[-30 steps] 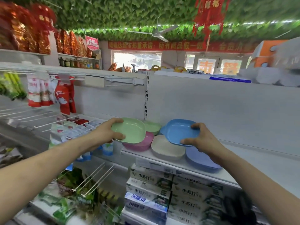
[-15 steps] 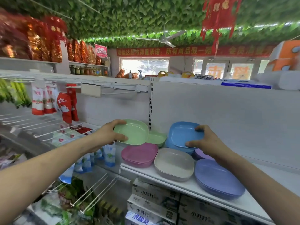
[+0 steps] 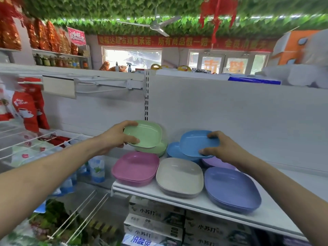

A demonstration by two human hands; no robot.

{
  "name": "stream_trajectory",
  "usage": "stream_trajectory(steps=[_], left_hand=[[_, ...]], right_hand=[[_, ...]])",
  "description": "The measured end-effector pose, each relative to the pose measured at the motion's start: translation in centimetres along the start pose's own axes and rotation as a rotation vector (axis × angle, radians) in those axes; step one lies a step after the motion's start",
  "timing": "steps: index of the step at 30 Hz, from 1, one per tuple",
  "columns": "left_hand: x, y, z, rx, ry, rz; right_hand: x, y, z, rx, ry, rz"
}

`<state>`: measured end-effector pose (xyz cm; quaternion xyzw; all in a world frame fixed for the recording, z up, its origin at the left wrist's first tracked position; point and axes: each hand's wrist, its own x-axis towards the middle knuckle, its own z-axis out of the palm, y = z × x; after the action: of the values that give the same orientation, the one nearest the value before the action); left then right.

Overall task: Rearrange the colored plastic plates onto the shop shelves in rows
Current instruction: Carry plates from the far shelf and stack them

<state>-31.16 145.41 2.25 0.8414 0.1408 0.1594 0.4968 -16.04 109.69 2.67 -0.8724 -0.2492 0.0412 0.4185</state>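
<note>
While our left hand (image 3: pixel 116 139) pinches the green plate (image 3: pixel 143 134) and right hand (image 3: pixel 221 148) the blue plate (image 3: pixel 197 142), we judge them light, stiff, slick; rim grips suit.

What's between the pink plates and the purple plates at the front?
The cream plates sit there, in the front row, shown in the head view.

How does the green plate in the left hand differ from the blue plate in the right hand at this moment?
Colour: the green plate is pale green, the blue plate sky blue.
Grip: the left hand holds the green plate's left edge; the right hand holds the blue plate's right edge.
Place: the green plate is over a lower green plate, the blue plate over a lower blue plate.
Both are shallow rounded squares.
</note>
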Motion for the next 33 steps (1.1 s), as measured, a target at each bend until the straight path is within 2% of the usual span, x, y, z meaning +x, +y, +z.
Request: stream_trajectory(steps=[3,14,22,33], left_hand=[[1.4,-0.4,-0.5,0.003,-0.036,0.012],[4.5,-2.9,-3.0,0.015,-0.081,0.030],[5.9,-4.7,-3.3,0.027,-0.107,0.017],[8.2,-5.3,-3.0,0.058,-0.162,-0.028]], right_hand=[[0.7,-0.7,0.6,-0.033,0.018,0.004],[3.9,-1.1,4.0,-0.423,-0.022,0.092],[5.1,-1.8,5.4,-0.686,-0.164,0.115],[5.7,-2.1,6.6,-0.839,-0.276,0.125]])
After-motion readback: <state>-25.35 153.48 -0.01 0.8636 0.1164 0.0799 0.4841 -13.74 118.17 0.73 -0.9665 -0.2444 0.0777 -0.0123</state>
